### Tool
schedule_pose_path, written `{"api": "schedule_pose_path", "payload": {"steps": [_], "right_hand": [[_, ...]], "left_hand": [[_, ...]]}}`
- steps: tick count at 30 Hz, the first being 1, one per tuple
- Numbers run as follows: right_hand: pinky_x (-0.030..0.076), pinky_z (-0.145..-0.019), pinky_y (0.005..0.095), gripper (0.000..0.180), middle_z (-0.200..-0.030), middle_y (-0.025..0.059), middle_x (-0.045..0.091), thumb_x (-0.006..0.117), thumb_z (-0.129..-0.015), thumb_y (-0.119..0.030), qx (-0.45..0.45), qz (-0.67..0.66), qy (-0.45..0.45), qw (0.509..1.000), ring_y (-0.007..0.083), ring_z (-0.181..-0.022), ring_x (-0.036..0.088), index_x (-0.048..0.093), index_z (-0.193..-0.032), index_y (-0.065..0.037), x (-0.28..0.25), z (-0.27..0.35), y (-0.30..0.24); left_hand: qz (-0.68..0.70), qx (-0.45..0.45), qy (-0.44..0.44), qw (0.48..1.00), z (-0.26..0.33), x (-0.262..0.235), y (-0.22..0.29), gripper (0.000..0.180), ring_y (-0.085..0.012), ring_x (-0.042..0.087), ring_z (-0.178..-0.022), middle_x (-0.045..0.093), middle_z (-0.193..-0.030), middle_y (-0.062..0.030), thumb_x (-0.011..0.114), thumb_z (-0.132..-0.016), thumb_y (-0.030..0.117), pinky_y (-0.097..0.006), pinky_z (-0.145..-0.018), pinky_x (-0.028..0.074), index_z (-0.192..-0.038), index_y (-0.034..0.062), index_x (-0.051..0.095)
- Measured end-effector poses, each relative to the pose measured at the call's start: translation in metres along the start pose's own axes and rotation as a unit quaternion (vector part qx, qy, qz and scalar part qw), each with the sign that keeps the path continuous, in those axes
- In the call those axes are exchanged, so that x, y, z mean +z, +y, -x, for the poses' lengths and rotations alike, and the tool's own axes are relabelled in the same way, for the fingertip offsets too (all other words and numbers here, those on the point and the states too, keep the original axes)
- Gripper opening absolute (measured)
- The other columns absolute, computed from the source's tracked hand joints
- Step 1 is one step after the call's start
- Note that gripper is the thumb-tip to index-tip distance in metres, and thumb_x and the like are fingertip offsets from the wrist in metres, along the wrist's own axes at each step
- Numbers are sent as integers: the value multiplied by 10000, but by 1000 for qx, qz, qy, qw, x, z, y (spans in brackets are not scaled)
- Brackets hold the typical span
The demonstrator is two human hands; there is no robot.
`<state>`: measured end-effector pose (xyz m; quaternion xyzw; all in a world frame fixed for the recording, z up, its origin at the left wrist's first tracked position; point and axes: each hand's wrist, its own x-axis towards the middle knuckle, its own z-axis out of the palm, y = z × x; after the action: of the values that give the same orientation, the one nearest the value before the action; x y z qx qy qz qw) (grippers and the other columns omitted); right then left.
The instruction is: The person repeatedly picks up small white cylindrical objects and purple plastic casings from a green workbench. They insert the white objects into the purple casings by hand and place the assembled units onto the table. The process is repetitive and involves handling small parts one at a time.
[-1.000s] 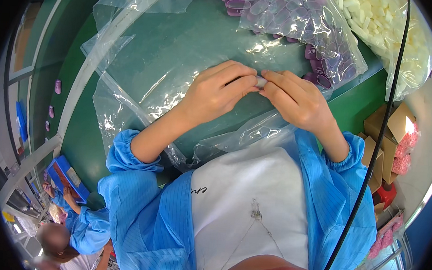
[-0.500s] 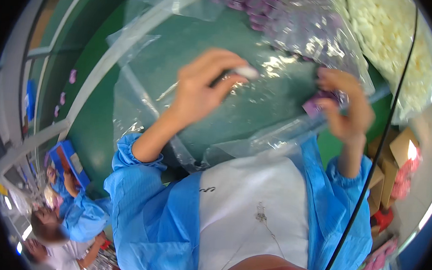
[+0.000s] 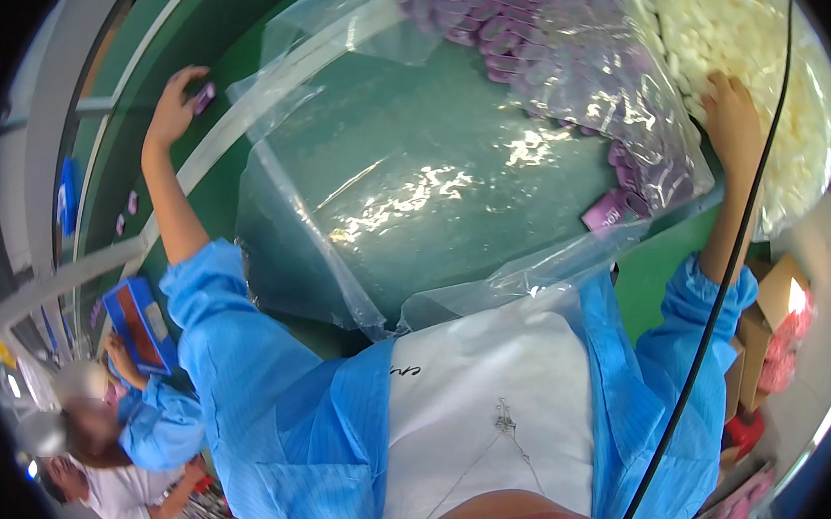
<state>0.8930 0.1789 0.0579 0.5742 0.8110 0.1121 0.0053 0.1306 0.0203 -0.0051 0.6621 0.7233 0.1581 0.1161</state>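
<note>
Out at the far left, my left hand (image 3: 171, 109) is over the green belt, fingers apart, its thumb beside a small purple piece (image 3: 204, 98). Whether the thumb still touches that piece, I cannot make out. My right hand (image 3: 734, 117) reaches to the upper right, fingers spread and slightly bent onto a heap of small cream-white pieces (image 3: 700, 34) in a clear bag. Nothing shows in its grasp. Between my arms, a clear plastic sheet (image 3: 390, 201) covers the green work surface. A printed purple piece (image 3: 605, 212) lies by its right edge, below a heap of purple pieces (image 3: 515, 37).
A pale rail (image 3: 219, 133) separates the sheet from the belt, where more small pieces (image 3: 133, 202) lie. At lower left, a co-worker in a blue sleeve (image 3: 163, 425) is beside a blue tray (image 3: 138, 323). Cardboard boxes (image 3: 759, 319) stand at right. A black cable (image 3: 716, 316) crosses the view.
My left hand has gone from over the sheet, where it held a white piece, out to the belt. My right hand has left the purple piece and moved up to the cream-white heap.
</note>
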Motion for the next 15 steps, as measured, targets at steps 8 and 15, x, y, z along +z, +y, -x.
{"api": "schedule_pose_path", "payload": {"steps": [8, 15], "right_hand": [[534, -768, 484, 149, -930, 206, 675, 672, -888, -147, 58, 3, 56, 997, 397, -923, 672, 646, -963, -21, 11, -4, -7], [531, -780, 444, 222, -992, 175, 703, 688, -888, -118, 69, -25, 143, 987, 347, -901, 679, 691, -1097, -45, -28, 30, -38]], "left_hand": [[187, 190, -4, 964, 42, 97, 355, 254, -355, 670, -902, 669, -1001, -162, 732, -883, 203, -425, -799, 543, -1044, 12, 693], [175, 174, 152, 957, 27, 162, 413, 311, -183, 613, -543, 647, -819, -62, 867, -775, 228, -316, -535, 506, -911, 19, 681]]}}
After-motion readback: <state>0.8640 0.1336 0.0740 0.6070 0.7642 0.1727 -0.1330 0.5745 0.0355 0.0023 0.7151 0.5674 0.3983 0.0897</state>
